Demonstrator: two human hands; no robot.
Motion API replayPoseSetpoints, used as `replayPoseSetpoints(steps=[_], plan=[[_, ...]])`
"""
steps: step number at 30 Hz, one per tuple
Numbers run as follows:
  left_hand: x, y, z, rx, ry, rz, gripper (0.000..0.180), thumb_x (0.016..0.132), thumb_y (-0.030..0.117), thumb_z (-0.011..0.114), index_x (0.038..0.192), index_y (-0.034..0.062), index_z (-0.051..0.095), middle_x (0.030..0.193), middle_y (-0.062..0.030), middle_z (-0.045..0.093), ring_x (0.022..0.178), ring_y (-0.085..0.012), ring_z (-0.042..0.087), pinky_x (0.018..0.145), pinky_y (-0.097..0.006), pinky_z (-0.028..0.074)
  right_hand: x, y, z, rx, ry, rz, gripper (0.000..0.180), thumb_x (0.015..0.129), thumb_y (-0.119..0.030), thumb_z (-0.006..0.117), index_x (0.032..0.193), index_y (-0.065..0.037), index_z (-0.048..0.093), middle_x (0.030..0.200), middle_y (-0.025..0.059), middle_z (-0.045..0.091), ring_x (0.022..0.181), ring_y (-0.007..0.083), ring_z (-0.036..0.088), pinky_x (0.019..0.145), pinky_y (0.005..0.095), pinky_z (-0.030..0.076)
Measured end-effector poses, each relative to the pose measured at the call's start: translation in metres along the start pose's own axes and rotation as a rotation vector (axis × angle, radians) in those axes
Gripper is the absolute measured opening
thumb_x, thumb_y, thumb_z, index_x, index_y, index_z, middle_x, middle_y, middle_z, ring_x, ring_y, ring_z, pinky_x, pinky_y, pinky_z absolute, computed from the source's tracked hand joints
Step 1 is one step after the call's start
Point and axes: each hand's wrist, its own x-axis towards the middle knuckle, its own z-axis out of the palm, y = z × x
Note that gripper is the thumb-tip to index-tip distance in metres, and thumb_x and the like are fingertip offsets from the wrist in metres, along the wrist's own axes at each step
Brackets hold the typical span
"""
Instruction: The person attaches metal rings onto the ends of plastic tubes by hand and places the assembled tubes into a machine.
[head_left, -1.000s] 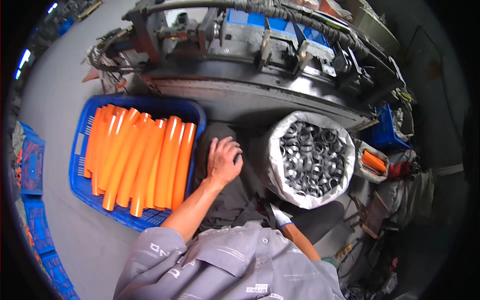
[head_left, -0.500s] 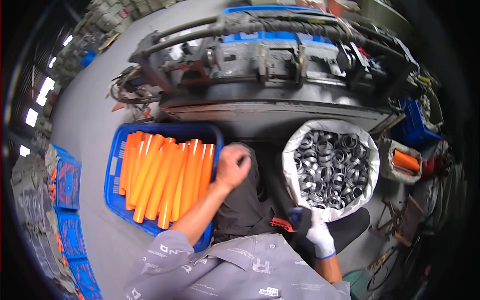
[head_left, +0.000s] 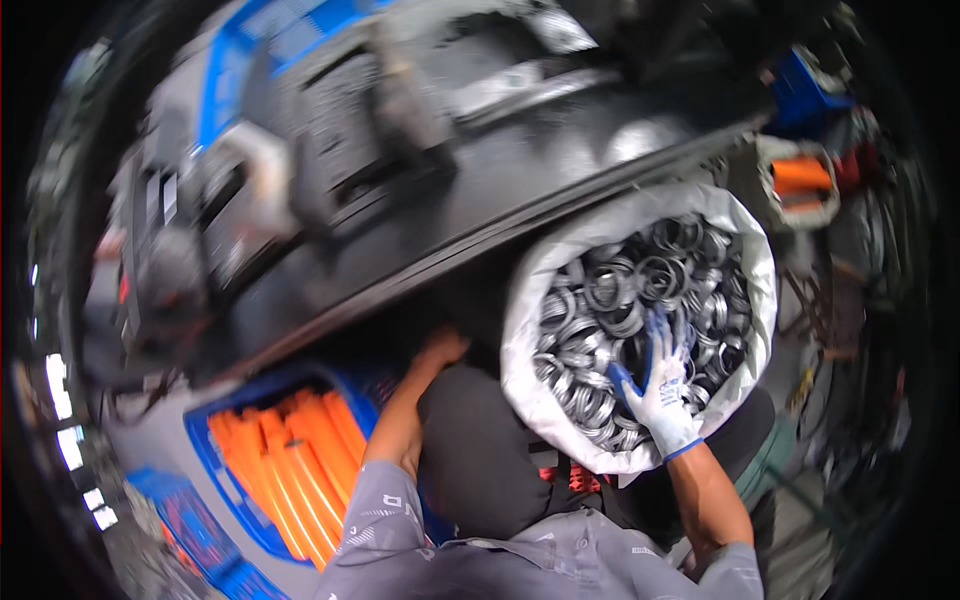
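In one white sack (head_left: 535, 300) of countless metal rings (head_left: 640, 280), gloved right hand (head_left: 662, 385), grip spread apart; bare left hand (head_left: 440, 347) unclear.

sack (head_left: 530, 330): white | rings (head_left: 640, 280): grey metallic | glove on right hand (head_left: 662, 385): white, blue fingertips | tubes (head_left: 300, 450): orange | crate (head_left: 215, 470): blue | sleeves (head_left: 400, 530): grey

Grey metal rings (head_left: 640, 290) lie heaped loose in an open white sack (head_left: 530, 300) at three o'clock; rim rolled back, mouth tilted upward.
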Motion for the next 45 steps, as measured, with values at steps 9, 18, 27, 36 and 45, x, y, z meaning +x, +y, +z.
replayPoseSetpoints(steps=[9,18,27,36,45], plan=[[0.034,-0.043,0.037,0.044,-0.333,0.371,0.056,0.089,0.038,0.064,0.134,0.0044,0.059,0.142,-0.0246,0.052,0.131,-0.0412,0.051,0.111,-0.045,0.04,0.007,0.009,0.006,0.106,-0.065,0.026,0.089,0.08,-0.047,0.073,0.148,-0.002,0.038,0.152,0.0225,0.036,0.145,0.0553,0.017,0.117,0.0663,0.016],[-0.024,-0.059,0.009,0.086,-0.275,0.327,0.055,0.09,0.037,0.063,0.134,0.0051,0.059,0.142,-0.024,0.053,0.131,-0.0406,0.051,0.111,-0.044,0.041,0.005,0.006,0.009,0.051,-0.114,0.064,0.095,0.078,-0.048,0.071,0.151,0.0,0.033,0.155,0.0226,0.034,0.146,0.055,0.013,0.117,0.0667,0.014],[-0.053,0.038,-0.055,0.076,-0.107,0.113,0.053,0.091,0.036,0.063,0.134,0.0057,0.059,0.141,-0.0235,0.053,0.131,-0.0399,0.051,0.111,-0.043,0.041,0.004,0.008,0.013,-0.018,-0.056,-0.001,0.098,0.08,-0.041,0.071,0.154,0.0,0.024,0.156,0.0243,0.029,0.147,0.0549,0.01,0.119,0.0634,0.012],[-0.13,-0.013,-0.06,-1.826,0.248,0.311,0.046,0.099,0.03,0.058,0.136,0.0021,0.056,0.137,-0.0184,0.059,0.127,-0.0341,0.056,0.107,-0.041,0.046,-0.004,0.005,0.016,-0.057,0.024,-0.024,0.09,0.085,-0.04,0.069,0.153,0.001,0.025,0.157,0.0236,0.029,0.148,0.0522,0.01,0.12,0.0587,0.014],[-0.24,0.097,-0.109,-1.179,0.785,0.272,0.046,0.096,0.02,0.064,0.134,-0.004,0.054,0.124,-0.0153,0.066,0.116,-0.0236,0.061,0.102,-0.033,0.047,-0.024,-0.004,0.014,0.045,0.051,0.019,0.08,0.09,-0.044,0.065,0.152,-0.005,0.033,0.151,0.019,0.043,0.144,0.0408,0.03,0.12,0.055,0.016]])
